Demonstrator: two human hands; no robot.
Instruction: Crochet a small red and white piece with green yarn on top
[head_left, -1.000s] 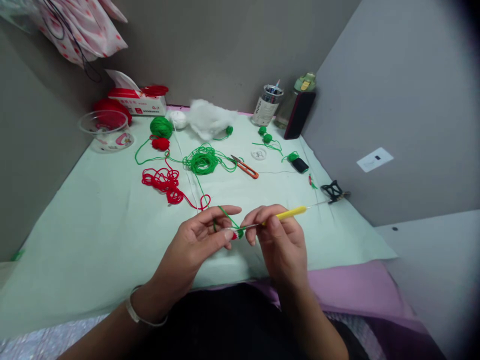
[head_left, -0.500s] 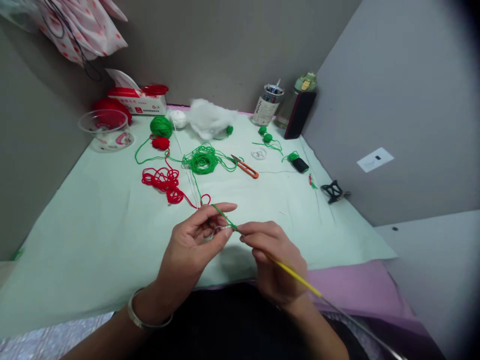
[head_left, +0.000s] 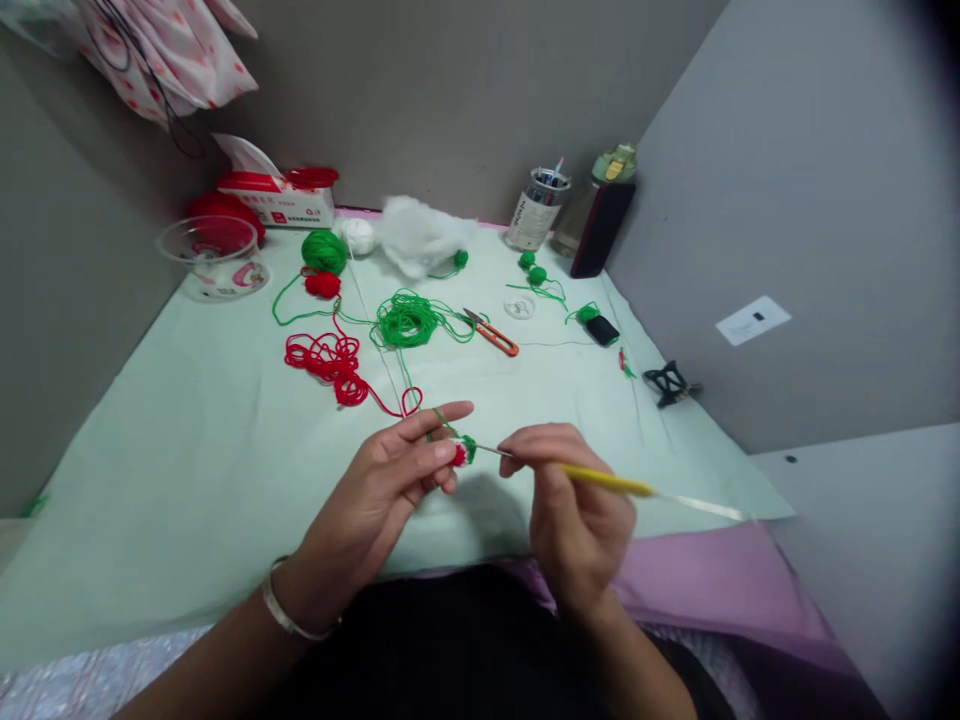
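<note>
At the left stands one clear, round plastic tub (head_left: 225, 288). Right of it sit three small yarn bundles, one red (head_left: 323, 285), one green (head_left: 324, 252) and one white (head_left: 358, 237), with a loopy red tangle (head_left: 324, 356) in front. The left hand (head_left: 375, 480) pinches one small stitched piece (head_left: 462, 453), red, white and green, above the pale cloth (head_left: 187, 480). Beyond lie one coil of green yarn (head_left: 407, 320) and one fluffy white wad (head_left: 424, 240), then one pair of orange-handled snips (head_left: 495, 337). The right hand (head_left: 581, 510) grips one hook (head_left: 607, 481) with a smooth yellow handle; its slender metal shaft reaches the piece's green edge, though whether it passes through a stitch I cannot tell. Farther right lies one black openwork clip (head_left: 670, 385).
</note>
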